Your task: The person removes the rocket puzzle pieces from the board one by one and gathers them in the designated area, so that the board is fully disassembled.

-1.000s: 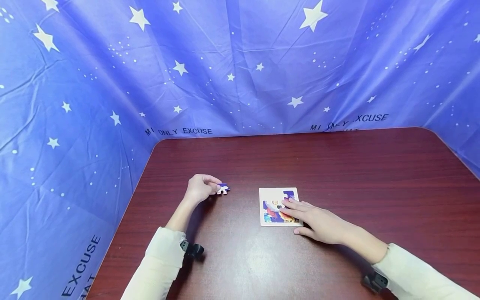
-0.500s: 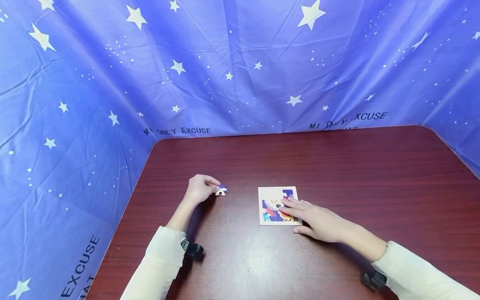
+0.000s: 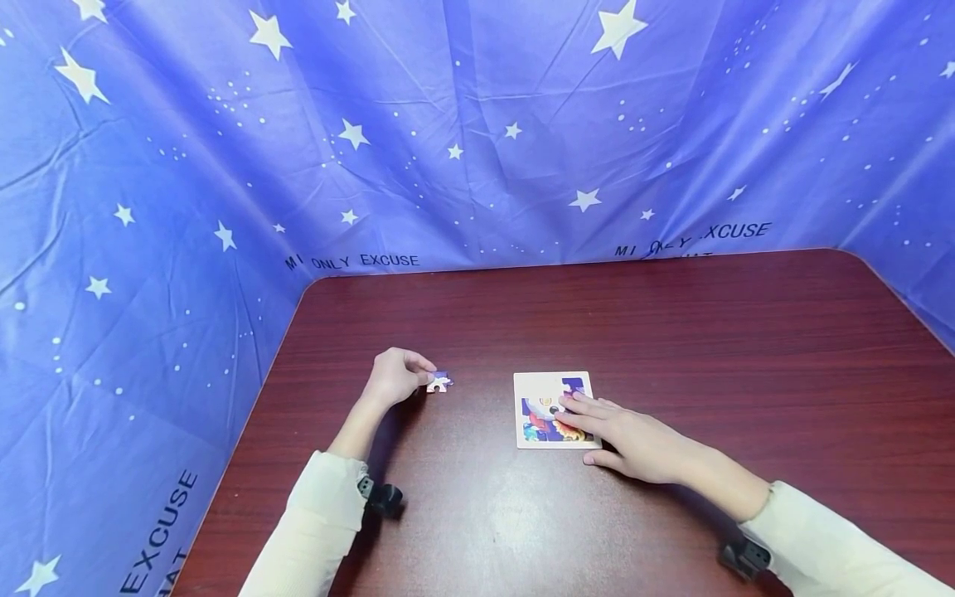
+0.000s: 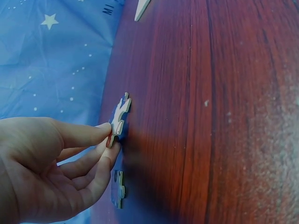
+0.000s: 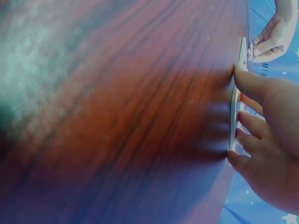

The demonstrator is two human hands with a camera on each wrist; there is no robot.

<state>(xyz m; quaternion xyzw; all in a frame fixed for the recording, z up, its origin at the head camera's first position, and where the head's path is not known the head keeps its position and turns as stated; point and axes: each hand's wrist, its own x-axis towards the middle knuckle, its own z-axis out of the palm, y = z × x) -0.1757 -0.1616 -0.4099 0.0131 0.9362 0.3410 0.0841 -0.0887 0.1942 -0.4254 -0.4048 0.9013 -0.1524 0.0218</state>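
1. We are looking at a cloth-screened tabletop corner; whether it belongs to a home, an office or a studio, we cannot tell.
2. Behind the table and along its left and right sides, we see creased blue cloth (printed with white stars and black lettering).
3. The table itself shows us dark red wood grain.

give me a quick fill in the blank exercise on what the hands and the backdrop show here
1. The left hand pinches a puzzle piece; counting it, the left wrist view shows ____ pieces off the board.
2. The right hand rests on the puzzle board, which lies to the ____ of that piece in the head view.
3. The lettering on the backdrop reads MI ONLY ____.

Missing words: two; right; EXCUSE.
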